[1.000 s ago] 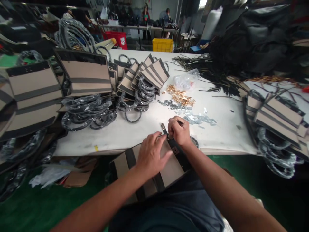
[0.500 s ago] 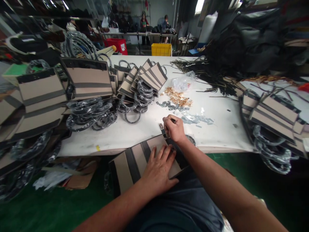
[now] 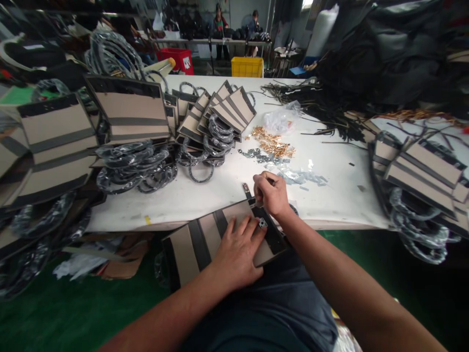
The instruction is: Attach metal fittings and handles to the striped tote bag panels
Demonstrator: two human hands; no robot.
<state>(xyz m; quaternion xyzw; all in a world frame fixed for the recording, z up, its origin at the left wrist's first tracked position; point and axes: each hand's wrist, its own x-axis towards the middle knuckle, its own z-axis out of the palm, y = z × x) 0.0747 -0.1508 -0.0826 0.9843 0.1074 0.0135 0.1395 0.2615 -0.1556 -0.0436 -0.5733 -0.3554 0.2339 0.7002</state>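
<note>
At the near edge of a white tabletop (image 3: 330, 210), a worker's two hands meet over a beige-and-black panel (image 3: 210, 230), its far corner over the tabletop and its lower side above the worker's lap (image 3: 289, 288). The left hand (image 3: 239, 247) lies flat on the panel, fingers lightly spread, their tips just beside a small metal plate (image 3: 262, 223) on the dark border (image 3: 273, 237). The right hand (image 3: 270, 194) is curled tight near the top corner, around what looks like a slim dark tool (image 3: 271, 181); the fist hides its working end, so its contact with the panel cannot be told. Just beyond, a dark tab with a gold fitting (image 3: 246, 187) juts onto the tabletop. Farther in lie heaped gold fittings (image 3: 275, 145) and scattered silver plates (image 3: 305, 180). To judge by the pose, the step rewards a firm, level palm, so the panel cannot rock on the edge, and a fist held square to the border, with pressure short and measured. The left fingertips are best kept clear of the tool's path, the tab flat and untwisted.
</note>
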